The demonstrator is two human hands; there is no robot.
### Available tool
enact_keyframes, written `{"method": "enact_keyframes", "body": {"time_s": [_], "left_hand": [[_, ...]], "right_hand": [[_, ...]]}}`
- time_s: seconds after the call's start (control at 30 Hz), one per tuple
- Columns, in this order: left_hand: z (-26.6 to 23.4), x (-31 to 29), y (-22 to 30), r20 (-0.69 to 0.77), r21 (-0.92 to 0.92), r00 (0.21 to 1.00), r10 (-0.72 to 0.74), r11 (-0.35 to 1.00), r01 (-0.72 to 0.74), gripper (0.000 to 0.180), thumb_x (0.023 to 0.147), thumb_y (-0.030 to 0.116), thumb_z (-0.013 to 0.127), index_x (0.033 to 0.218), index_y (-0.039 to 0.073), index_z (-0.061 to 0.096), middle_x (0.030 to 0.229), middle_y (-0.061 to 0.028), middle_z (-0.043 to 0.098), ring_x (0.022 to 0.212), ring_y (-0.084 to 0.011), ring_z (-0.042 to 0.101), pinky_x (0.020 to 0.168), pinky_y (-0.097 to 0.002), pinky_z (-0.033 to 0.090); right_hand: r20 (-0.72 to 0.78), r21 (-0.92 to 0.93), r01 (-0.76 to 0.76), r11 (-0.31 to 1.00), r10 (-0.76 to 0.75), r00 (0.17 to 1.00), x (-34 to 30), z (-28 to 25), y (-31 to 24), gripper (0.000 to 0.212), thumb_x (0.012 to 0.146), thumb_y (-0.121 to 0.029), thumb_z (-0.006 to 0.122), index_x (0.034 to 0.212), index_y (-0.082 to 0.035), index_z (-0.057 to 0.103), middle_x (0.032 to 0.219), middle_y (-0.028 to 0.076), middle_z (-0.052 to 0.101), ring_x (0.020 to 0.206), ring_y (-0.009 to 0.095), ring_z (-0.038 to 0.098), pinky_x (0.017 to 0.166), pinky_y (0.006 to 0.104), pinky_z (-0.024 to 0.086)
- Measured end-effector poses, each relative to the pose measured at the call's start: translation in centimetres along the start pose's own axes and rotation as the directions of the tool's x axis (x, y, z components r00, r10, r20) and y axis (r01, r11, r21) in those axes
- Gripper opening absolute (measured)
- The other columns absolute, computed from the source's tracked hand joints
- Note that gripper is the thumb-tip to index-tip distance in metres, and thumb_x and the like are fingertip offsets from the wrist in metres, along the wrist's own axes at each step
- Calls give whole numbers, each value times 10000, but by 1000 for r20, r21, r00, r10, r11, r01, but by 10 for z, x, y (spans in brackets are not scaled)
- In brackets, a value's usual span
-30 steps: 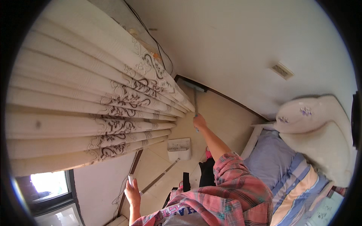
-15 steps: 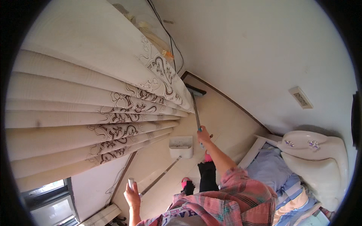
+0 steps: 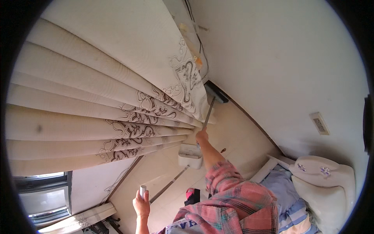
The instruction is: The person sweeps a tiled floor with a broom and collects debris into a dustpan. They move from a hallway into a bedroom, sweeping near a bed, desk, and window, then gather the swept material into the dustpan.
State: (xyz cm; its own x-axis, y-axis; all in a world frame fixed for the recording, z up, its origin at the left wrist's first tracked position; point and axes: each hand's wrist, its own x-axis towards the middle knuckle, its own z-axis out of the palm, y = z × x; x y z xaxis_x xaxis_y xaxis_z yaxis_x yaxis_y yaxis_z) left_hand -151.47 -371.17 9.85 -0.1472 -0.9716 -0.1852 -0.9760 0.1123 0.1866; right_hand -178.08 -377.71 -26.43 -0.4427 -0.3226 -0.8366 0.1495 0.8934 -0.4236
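Observation:
My right hand (image 3: 201,136) is closed round the pole of a long-handled broom (image 3: 209,113). The dark broom head (image 3: 217,93) rests on the floor in the corner, against the wall's dark skirting and beside the curtain hem. Nearer me, my left hand (image 3: 142,202) is wrapped round the white end of the handle of a long-handled dustpan (image 3: 190,159). The dustpan's white pan stands on the floor, its mouth facing away from me, next to the curtain's lower edge.
A long patterned curtain (image 3: 93,89) hangs along the left. Dark cables (image 3: 200,43) run down the far corner. At the right stands a bed with a white headboard (image 3: 325,171) and blue bedding (image 3: 277,182). A small brown bit (image 3: 223,150) lies on the floor.
The broom head has shifted right and swung round to lie along the skirting. My right hand has moved slightly left, still gripping the pole. My left hand keeps its hold; the view has turned somewhat.

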Motion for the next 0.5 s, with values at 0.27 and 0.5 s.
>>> {"method": "enact_keyframes", "body": {"time_s": [0.27,0.5], "left_hand": [[5,4,6,5,-61,999,-34,998,34,288,785,294,511,724,17,468,529,-174,485,494,-348,485,459,-379,365],[14,-17,-19,-29,-119,995,-91,989,87,265,775,269,524,712,19,463,520,-165,473,481,-324,489,456,-366,371]], "right_hand": [[-180,216,-16,976,56,982,-22,-35,9,600,766,-102,441,1288,-137,148,819,190,575,706,306,573,583,405,453],[-8,145,-6,989,7,1000,-4,-11,-89,634,749,-161,482,1267,-45,135,960,213,530,812,306,555,601,392,456]]}}
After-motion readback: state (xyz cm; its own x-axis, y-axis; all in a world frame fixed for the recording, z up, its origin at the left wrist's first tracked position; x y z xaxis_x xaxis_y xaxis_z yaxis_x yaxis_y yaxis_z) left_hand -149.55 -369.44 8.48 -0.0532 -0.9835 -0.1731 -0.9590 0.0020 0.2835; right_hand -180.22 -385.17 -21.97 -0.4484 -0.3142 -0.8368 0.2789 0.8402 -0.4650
